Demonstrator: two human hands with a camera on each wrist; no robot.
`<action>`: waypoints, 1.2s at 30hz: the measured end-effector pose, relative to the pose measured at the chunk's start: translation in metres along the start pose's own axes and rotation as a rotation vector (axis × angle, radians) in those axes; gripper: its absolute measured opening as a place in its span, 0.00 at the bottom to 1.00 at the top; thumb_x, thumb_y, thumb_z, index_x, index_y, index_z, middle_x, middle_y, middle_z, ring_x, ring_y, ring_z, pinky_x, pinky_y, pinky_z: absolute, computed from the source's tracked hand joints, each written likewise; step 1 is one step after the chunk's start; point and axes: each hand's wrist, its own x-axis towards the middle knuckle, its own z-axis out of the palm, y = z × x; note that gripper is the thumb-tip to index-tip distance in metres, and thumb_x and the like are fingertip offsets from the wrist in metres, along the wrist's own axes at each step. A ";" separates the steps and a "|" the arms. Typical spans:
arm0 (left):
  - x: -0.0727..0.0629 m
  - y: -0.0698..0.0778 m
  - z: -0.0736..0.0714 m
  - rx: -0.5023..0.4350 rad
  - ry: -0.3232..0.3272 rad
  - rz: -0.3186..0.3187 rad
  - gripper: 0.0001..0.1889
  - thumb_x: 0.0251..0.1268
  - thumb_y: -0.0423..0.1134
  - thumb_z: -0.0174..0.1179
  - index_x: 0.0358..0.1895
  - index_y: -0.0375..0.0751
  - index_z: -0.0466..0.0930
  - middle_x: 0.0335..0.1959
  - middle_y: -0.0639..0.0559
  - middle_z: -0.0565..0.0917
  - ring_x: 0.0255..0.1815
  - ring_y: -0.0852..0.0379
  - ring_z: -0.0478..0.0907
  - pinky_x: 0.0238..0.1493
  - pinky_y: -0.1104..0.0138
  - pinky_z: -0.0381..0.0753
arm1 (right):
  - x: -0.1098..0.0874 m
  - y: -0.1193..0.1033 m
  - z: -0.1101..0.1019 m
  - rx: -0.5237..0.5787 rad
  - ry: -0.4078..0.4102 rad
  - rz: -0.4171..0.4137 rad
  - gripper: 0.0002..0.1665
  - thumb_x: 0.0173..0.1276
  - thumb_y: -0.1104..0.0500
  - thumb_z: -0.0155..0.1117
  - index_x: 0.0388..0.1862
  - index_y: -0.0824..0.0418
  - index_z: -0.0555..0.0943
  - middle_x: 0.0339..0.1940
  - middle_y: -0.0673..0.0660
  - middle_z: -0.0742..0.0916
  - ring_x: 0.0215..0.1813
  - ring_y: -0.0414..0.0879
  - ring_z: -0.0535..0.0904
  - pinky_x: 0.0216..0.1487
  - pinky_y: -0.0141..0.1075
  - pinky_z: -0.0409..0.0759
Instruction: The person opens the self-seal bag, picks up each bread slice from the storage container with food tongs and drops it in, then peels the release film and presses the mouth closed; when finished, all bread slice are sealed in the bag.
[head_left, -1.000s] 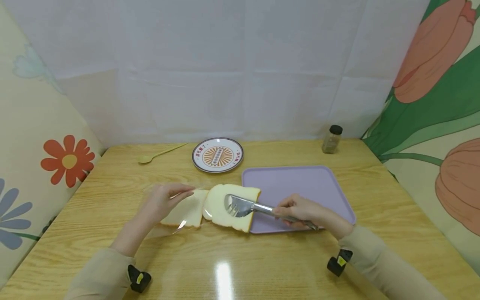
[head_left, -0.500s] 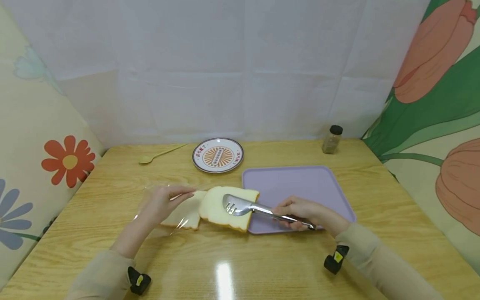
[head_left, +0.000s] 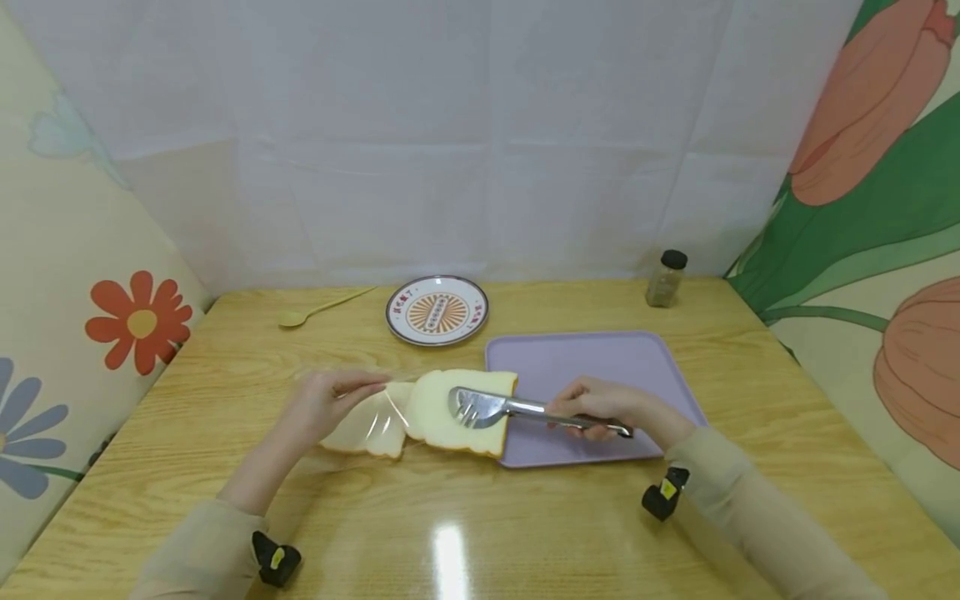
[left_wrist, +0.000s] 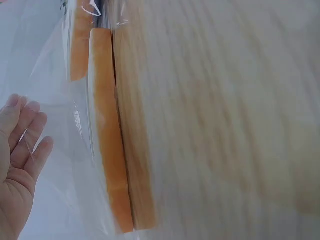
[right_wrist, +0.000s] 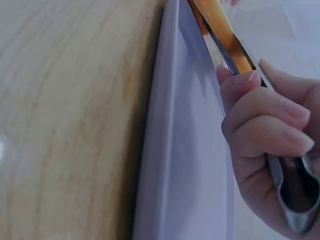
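at the left edge of the lilac tray (head_left: 600, 358), a bread slice (head_left: 435, 398) sits between the arms of metal tongs (head_left: 528, 408), its right end over the tray's rim; the right hand (head_left: 600, 408) has a narrow grip, fingers curled around the handle of the tongs. the left hand (head_left: 327, 404) pinches clear film (left_wrist: 65, 130), and under that film a second slice (head_left: 367, 427) lies on the tabletop (head_left: 360, 525), just beside the first. farther back are a printed plate (head_left: 437, 311), a yellowish spoon (head_left: 292, 318) to its left and a black-capped jar (head_left: 663, 285) well to the right
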 end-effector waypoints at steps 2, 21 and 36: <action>0.000 0.000 0.000 -0.027 -0.001 0.003 0.10 0.50 0.27 0.67 0.37 0.42 0.88 0.34 0.47 0.88 0.35 0.51 0.86 0.35 0.79 0.81 | 0.000 -0.001 -0.003 -0.034 0.000 -0.009 0.21 0.71 0.51 0.54 0.44 0.70 0.80 0.15 0.50 0.77 0.10 0.36 0.62 0.11 0.27 0.63; -0.001 0.001 0.005 -0.062 -0.049 -0.028 0.09 0.51 0.28 0.67 0.38 0.40 0.87 0.36 0.47 0.88 0.38 0.50 0.86 0.38 0.75 0.83 | 0.016 0.001 0.009 0.130 -0.098 -0.026 0.22 0.71 0.54 0.54 0.47 0.75 0.77 0.16 0.50 0.76 0.10 0.34 0.61 0.10 0.25 0.60; 0.000 0.001 0.001 -0.119 -0.023 -0.051 0.08 0.54 0.24 0.64 0.37 0.34 0.86 0.33 0.43 0.88 0.37 0.61 0.84 0.37 0.82 0.79 | 0.024 -0.001 0.010 -0.002 -0.059 -0.055 0.21 0.71 0.53 0.54 0.44 0.72 0.79 0.14 0.49 0.76 0.10 0.35 0.61 0.10 0.26 0.60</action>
